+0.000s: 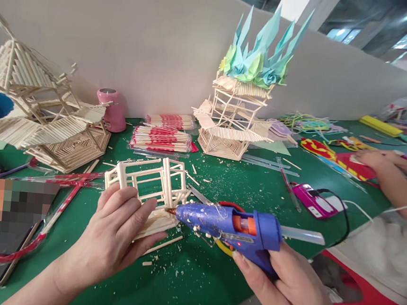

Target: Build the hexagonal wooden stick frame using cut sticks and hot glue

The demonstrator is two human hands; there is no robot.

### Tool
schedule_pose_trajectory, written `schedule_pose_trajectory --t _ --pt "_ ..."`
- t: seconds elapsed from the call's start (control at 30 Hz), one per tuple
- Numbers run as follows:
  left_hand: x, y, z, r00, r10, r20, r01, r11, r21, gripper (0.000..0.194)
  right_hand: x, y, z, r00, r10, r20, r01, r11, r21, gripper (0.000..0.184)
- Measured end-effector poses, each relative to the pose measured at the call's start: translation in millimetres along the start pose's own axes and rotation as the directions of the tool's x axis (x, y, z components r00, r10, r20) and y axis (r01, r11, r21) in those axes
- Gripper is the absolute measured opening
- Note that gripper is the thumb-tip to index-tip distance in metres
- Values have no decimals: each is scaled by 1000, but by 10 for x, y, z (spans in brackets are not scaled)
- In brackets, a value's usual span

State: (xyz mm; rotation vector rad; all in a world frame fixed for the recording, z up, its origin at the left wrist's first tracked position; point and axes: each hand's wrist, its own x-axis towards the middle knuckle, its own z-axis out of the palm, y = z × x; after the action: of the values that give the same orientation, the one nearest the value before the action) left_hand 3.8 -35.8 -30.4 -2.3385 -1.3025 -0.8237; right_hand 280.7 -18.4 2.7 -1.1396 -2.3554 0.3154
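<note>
My left hand (118, 230) is closed around a small open frame of wooden sticks (147, 176), tilted above the table. Its thumb and fingers hold the lower stick panel of that frame. In my right hand (284, 283) is a blue glue gun (215, 222), with a clear glue stick (303, 235) coming out of its back end. The gun's nozzle meets or nearly meets the frame's lower edge near my left fingertips. Behind the gun lies a tool with red and yellow handles (225, 247), mostly hidden.
Larger stick pavilions stand at left (43, 114) and back centre (233, 117), the latter topped with folded paper. Stick bundles (162, 139), a pink cup-like container (112, 111), a magenta power strip (316, 202) and a tablet (36, 233) lie around. Another person's hands (377, 163) are at right.
</note>
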Motion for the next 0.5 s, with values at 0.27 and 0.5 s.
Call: schedule_pose_trajectory --t 0.27,0.5 --pt "-10 10 -6 1000 -7 -9 7 1000 13 34 -1 17 -7 1000 0 -9 0 999 -38 19" --pt "-10 20 1 1000 -8 -17 9 1000 20 33 95 -4 -14 1000 -16 0 16 999 -34 16"
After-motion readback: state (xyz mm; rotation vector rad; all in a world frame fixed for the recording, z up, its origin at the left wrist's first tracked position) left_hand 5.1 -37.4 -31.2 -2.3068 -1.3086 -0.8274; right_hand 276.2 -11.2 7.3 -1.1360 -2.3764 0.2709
